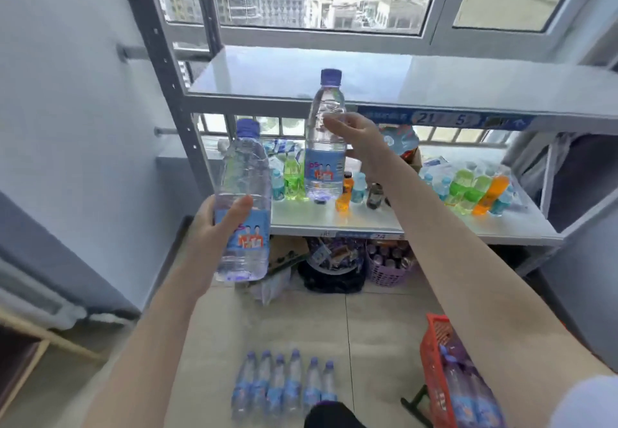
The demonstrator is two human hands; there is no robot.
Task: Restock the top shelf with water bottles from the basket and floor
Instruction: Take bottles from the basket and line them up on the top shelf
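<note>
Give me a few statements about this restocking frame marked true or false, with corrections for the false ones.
1. The left hand and the right hand each hold a water bottle. True.
2. The top shelf carries a row of bottles. False: the visible surface of the top shelf bears none. The right hand's bottle is held upright in front of its front edge.
3. Six water bottles stand in a row on the floor. True.
4. The basket is blue and sits on the middle shelf. False: the basket is orange, low at the right near the floor, with bottles in it.
5. The left hand's bottle has no cap. False: the left hand's bottle has a purple cap on.
</note>
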